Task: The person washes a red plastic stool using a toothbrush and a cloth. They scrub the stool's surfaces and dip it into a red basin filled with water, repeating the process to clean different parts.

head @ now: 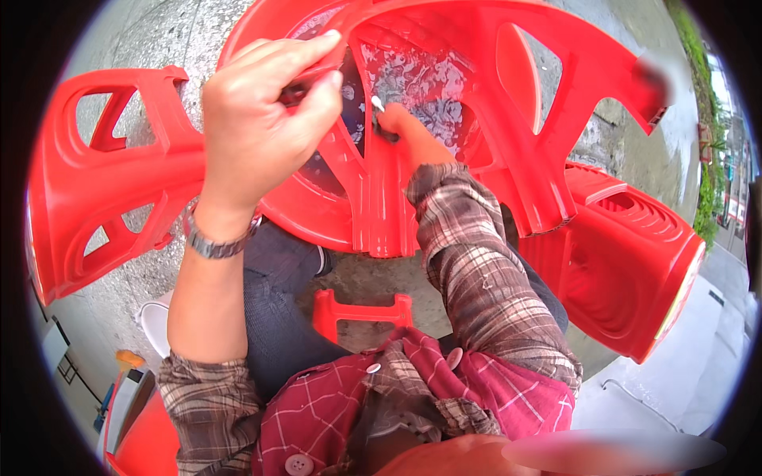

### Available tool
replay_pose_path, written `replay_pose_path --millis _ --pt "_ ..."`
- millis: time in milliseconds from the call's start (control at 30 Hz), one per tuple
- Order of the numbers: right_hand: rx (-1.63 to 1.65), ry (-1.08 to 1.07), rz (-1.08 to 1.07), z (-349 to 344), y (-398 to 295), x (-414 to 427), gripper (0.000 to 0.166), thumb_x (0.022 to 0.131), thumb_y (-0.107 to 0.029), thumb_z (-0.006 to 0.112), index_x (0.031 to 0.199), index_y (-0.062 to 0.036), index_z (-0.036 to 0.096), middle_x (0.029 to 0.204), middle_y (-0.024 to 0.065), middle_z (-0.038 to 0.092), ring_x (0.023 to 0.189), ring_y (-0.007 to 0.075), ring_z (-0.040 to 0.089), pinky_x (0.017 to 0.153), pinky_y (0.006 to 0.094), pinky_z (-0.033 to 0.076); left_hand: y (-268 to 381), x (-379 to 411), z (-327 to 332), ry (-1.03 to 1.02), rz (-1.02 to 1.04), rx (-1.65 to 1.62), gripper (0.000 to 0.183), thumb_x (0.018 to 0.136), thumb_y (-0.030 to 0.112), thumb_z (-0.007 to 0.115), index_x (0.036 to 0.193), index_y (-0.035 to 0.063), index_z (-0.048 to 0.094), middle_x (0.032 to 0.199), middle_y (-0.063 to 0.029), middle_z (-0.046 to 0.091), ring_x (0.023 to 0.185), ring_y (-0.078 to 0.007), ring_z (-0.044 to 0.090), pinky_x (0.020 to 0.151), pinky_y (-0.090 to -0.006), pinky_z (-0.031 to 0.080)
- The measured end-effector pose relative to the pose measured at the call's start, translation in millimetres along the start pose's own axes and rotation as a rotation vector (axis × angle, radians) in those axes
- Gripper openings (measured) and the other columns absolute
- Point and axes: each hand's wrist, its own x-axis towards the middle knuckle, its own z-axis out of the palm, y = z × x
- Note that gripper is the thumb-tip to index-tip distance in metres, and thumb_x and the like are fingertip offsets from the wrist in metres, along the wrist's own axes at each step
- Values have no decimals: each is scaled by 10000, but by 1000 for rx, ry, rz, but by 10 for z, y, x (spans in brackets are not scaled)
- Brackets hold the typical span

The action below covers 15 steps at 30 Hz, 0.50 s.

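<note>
A red plastic stool (387,196) lies tilted across a round red plastic basin (309,217), its legs and cut-out sides facing me. Foamy, dark water (419,89) shows in the basin through the gaps. My left hand (268,107) grips one edge of this stool at the upper left, thumb and fingers pinched around it. Lower and further right, my right hand (414,134) reaches inside the stool's frame. It holds a small scrubbing tool (378,104) with a white end and a dark part against the stool's plastic. My fingers hide most of that tool.
Another red stool (119,178) lies on its side at the left. More red stools (631,268), apparently nested, lie at the right. Between my legs is a low red stool (363,312). A white container (155,324) stands at lower left on the concrete floor (161,35).
</note>
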Motion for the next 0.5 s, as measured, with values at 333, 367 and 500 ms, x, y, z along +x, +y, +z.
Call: replay_pose_path --millis 333,367,500 --pt "371 -12 -282 429 480 -2242 235 943 -220 608 982 -10 707 783 36 676 617 141 606 581 317 497 -115 -120 -111 74 -111 120 279 785 162 680 1023 26 734 895 -134 718 801 -213 705 729 -304 549" --pt "496 -40 -211 427 539 -2459 244 952 -216 615 1067 -20 701 834 3 678 685 88 591 627 271 487 -96 -106 -110 64 -126 122 289 783 180 679 1024 31 735 921 -138 721 828 -222 709 750 -312 552" --pt "566 3 -435 680 206 -3083 277 976 -240 602 1123 -20 682 832 -38 653 683 48 563 624 241 467 -38 -114 -98 36 -220 84 296 781 216 669 1015 52 744 987 -141 721 898 -251 709 806 -334 552"
